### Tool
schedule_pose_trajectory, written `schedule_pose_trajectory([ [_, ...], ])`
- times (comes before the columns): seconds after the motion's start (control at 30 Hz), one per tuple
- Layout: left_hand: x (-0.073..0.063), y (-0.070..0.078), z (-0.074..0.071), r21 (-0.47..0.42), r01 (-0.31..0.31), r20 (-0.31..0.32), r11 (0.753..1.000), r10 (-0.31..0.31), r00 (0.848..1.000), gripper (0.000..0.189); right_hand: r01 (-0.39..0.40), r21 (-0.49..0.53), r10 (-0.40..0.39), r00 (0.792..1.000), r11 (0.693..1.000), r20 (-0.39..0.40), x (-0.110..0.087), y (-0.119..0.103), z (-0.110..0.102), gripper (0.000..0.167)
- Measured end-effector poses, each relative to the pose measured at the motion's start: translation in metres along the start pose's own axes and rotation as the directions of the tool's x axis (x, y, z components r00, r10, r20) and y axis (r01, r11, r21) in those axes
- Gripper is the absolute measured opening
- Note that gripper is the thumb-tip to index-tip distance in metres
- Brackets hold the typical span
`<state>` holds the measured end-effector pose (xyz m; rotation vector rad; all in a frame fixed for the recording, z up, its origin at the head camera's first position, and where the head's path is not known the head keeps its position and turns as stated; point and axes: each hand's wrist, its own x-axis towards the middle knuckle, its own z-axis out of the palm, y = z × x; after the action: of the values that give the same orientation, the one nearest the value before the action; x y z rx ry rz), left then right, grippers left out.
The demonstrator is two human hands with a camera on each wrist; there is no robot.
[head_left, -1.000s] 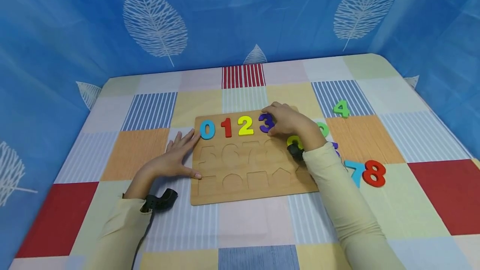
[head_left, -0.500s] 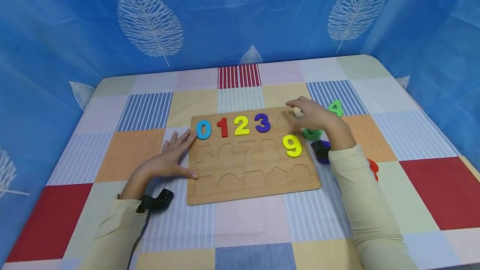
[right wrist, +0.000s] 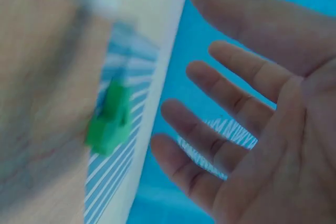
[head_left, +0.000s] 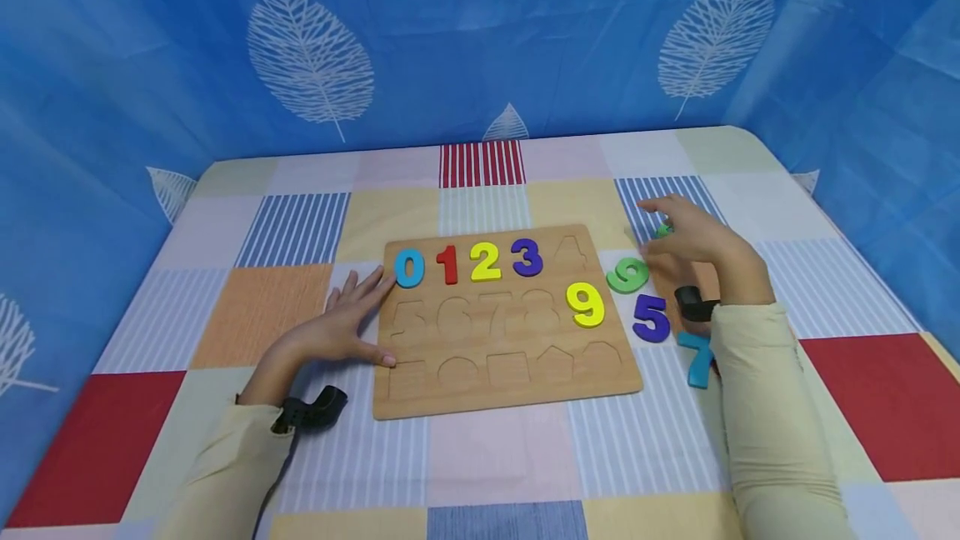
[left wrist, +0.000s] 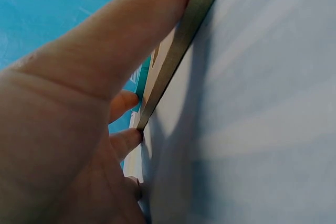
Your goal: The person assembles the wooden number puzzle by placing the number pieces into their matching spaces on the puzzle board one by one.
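Observation:
My left hand (head_left: 337, 327) rests at the left edge of the wooden number board (head_left: 585, 386), fingers spread and thumb on its surface. Along the board's top row lie a blue 0 (head_left: 399, 268), red 1 (head_left: 450, 265), yellow 2 (head_left: 486, 275) and purple 3 (head_left: 536, 262); a yellow 9 (head_left: 598, 307) lies at the right of the middle row. Off to the right, my right hand (head_left: 697, 233) is held above the table with fingers extended and nothing in it. Beneath it is the green 4 (right wrist: 107, 132), mostly covered by the hand in the head view.
Right of the board lie a green 6-shaped piece (head_left: 627, 287), a purple 5 (head_left: 654, 320) and a blue 7 (head_left: 700, 365). The right forearm hides most of what is beside the 7. A patchwork cloth (head_left: 510, 457) covers the table; blue curtains (head_left: 480, 32) surround it.
My right hand has left the purple 3 in the top row and moved right, over to the green 4. The left hand stays at the board's edge.

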<state>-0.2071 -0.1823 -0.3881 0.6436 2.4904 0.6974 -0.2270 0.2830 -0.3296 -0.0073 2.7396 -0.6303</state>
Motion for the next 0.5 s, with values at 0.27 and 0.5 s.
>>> schedule_pose_trajectory([
  [0.27, -0.003, -0.001, 0.002, 0.003, -0.007, -0.006, 1.0, 0.007, 1.0, 0.113, -0.021, 0.041, 0.021, 1.0, 0.999, -0.007, 0.0, 0.034, -0.001, 0.074],
  [0.5, -0.001, 0.0, 0.003, 0.01, -0.005, -0.009, 1.0, 0.005, 1.0, 0.112, -0.14, 0.106, 0.137, 0.99, 0.985, 0.032, 0.001, 0.048, 0.0, 0.083],
])
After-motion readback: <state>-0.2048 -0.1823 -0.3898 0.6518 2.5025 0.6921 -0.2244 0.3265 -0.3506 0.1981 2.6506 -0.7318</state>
